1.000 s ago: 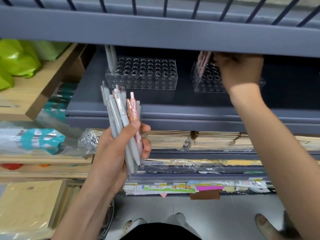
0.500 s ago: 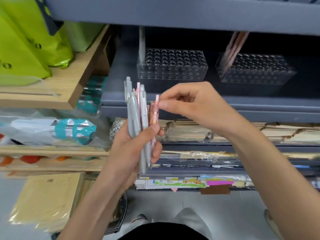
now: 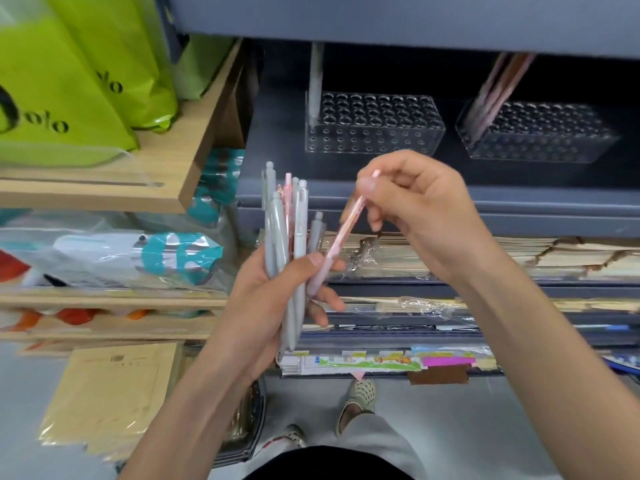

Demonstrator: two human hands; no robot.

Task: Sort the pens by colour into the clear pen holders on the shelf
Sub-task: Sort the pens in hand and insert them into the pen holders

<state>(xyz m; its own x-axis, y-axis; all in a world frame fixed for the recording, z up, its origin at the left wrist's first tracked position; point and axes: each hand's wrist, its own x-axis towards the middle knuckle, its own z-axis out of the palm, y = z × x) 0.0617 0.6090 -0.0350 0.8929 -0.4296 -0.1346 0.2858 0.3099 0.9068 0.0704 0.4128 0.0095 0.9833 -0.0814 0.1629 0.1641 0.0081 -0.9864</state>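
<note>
1. Left holder (image 3: pixel 374 133): clear, standing on the grey shelf (image 3: pixel 519 199). One grey pen (image 3: pixel 315 84) stands upright in a hole at its left end.
2. Right holder (image 3: pixel 540 136): clear, to the right of the left holder and apart from it. Pink pens (image 3: pixel 495 88) lean in its near-left corner.
3. Left hand (image 3: pixel 273 306): below the left holder, in front of the shelf edge. Fingers and thumb are curled round a bundle (image 3: pixel 280 230) of grey pens, clickers pointing up toward the left holder. At least one pink barrel shows inside the bundle.
4. Right hand (image 3: pixel 426 216): below the right end of the left holder. Thumb and fingers pinch the upper end of a single pink pen (image 3: pixel 341 237).
5. Single pink pen: tilted, its upper end nearer the left holder, its lower end touching the left thumb just beside the bundle.
6. Green bags (image 3: pixel 69 81): well to the left of the left holder, on a wooden shelf (image 3: pixel 166 168).
</note>
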